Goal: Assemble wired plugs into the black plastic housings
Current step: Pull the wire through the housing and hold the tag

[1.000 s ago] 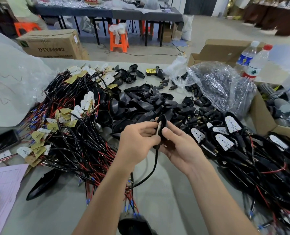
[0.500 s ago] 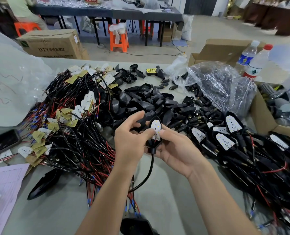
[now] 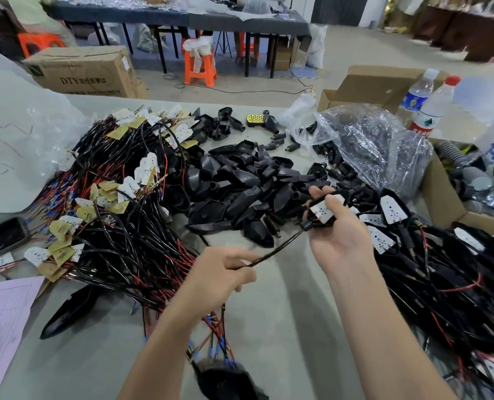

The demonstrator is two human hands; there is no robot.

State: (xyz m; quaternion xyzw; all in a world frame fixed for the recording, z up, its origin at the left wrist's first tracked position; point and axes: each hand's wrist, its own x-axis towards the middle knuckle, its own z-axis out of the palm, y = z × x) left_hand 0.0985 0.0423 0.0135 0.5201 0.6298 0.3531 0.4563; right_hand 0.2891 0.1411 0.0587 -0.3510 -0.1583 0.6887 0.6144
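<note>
Two hands [image 3: 225,272] [image 3: 338,241], two water bottles [image 3: 416,96] [image 3: 434,111] — one phone [image 3: 0,238]

A: What colours are you holding?
B: In your right hand [image 3: 341,238], a black housing [image 3: 323,225] with a white, dark-dotted LED board [image 3: 322,211]. In your left hand [image 3: 225,272], its black cable [image 3: 280,249].
A: And the heaps?
B: In the middle, plain black shells [image 3: 240,180]. On the left, black and red wires [image 3: 118,241] with white and yellow-tan circuit boards [image 3: 124,187]. The counter [image 3: 283,313] is pale grey, and near left lies a pink sheet [image 3: 3,313]. Far off, there's an orange stool [image 3: 199,67].
</note>
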